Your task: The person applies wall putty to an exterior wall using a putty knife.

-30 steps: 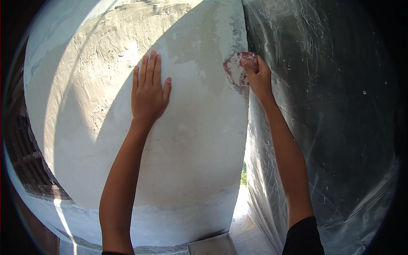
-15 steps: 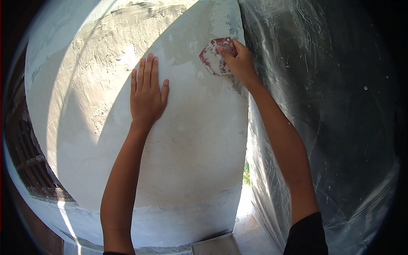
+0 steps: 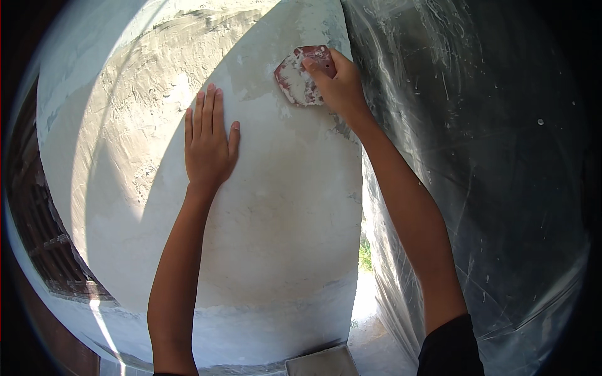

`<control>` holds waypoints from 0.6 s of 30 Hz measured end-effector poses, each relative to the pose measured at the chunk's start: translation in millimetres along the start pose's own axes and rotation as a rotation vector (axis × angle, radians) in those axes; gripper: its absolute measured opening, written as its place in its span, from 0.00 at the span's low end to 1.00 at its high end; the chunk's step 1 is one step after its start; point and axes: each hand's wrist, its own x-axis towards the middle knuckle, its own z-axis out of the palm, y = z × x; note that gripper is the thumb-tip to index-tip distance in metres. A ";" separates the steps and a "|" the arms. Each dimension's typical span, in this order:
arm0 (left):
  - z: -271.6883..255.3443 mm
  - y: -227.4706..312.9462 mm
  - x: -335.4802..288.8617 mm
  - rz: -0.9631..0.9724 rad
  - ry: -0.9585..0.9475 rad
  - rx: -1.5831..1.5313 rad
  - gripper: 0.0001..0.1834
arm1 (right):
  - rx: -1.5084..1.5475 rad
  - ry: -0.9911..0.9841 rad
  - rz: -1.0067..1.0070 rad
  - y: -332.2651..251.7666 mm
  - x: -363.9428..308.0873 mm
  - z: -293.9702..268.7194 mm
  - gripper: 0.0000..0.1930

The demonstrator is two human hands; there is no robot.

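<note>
My left hand (image 3: 209,149) lies flat on the plastered wall (image 3: 276,207), its fingers stretched upward and the thumb apart. Higher and to the right, my right hand (image 3: 342,84) grips a dark red putty scraper (image 3: 300,78) by its upper right corner, thumb on the near face. Whitish filler is smeared over much of that face. The scraper is at the wall surface near the wall's right edge; whether its far edge presses on the plaster is hidden.
Clear plastic sheeting (image 3: 495,188) hangs along the right side. Sunlight falls on rough plaster (image 3: 150,81) at upper left. A dark slatted opening (image 3: 53,232) is at far left, and a grey slab (image 3: 321,363) lies at the wall's foot. Green plants show through the gap beside the wall.
My right hand has moved slightly left and up with the scraper, and the whole view has shifted a little. My left hand remains flat on the wall.
</note>
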 end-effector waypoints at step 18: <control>-7.2 -4.1 -2.6 0.016 -0.036 0.043 0.34 | -0.065 -0.139 -0.036 9.9 -35.4 -3.7 0.13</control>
